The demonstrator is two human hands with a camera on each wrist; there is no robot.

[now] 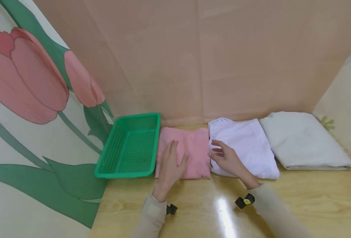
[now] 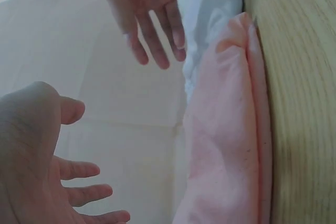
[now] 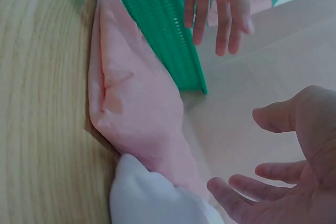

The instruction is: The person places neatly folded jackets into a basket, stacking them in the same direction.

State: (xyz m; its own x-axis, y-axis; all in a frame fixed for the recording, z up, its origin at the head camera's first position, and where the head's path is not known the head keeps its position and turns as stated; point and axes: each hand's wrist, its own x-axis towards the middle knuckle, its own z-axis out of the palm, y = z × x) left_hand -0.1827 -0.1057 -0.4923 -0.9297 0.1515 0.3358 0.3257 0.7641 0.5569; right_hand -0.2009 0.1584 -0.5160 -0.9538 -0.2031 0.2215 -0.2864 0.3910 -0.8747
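A folded pink cloth (image 1: 194, 148) lies flat on the wooden table, between a green basket and a folded white cloth (image 1: 247, 142). Over the pink cloth's left side is my left hand (image 1: 170, 165), its fingers spread and holding nothing. My right hand (image 1: 226, 160) hovers above the seam between the pink and white cloths, fingers loosely bent, nothing in them. In the left wrist view the pink cloth (image 2: 226, 145) shows its layered front fold, with both hands raised off it. The right wrist view shows the same fold of the pink cloth (image 3: 131, 82) beside the basket.
The green basket (image 1: 147, 173) with a perforated bottom stands at the left, holding nothing visible. A thicker folded grey-white cloth (image 1: 306, 142) lies at the right. Behind them rises a tan sheet (image 1: 193, 66); a wall with painted tulips (image 1: 38, 76) borders the left.
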